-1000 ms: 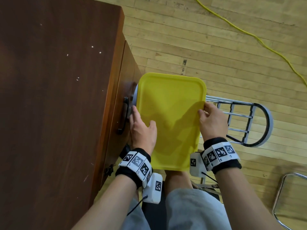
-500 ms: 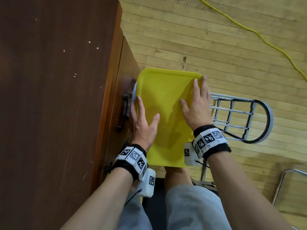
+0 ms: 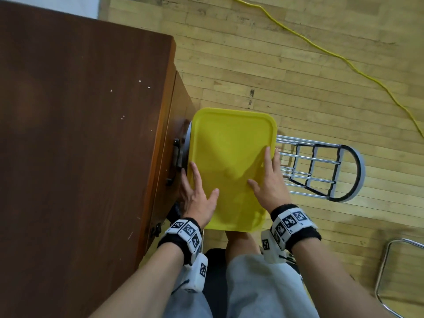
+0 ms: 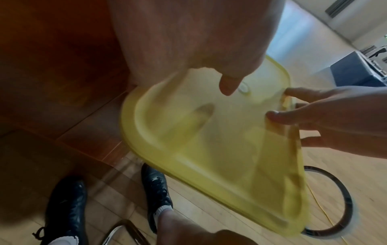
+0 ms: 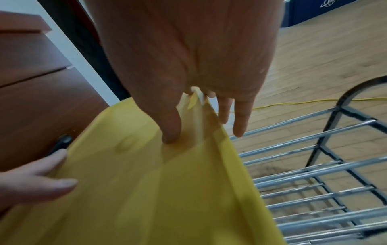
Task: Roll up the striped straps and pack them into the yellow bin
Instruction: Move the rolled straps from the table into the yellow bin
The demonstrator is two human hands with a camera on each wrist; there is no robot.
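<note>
A yellow lid (image 3: 229, 145) lies flat over the yellow bin, whose body is hidden beneath it. My left hand (image 3: 197, 193) rests on the lid's near left side, thumb spread on top and fingers straight along the left edge beside the cabinet. On the near right side rests my right hand (image 3: 263, 175). Its index fingertip (image 5: 170, 136) presses the lid (image 5: 146, 190), and the other fingers reach straight past the right rim. The left wrist view shows the lid (image 4: 209, 140) blurred. No striped straps are visible.
A brown wooden cabinet (image 3: 80, 134) with a black drawer handle (image 3: 176, 154) stands tight against the bin's left. A chrome wire rack (image 3: 321, 171) lies on the wood floor to the right. A yellow cable (image 3: 344, 63) crosses the far floor, and a chrome chair frame (image 3: 390, 271) sits at bottom right.
My hands went from curled round the lid's side edges to flat on top. The right hand has since slid back towards me along the right rim.
</note>
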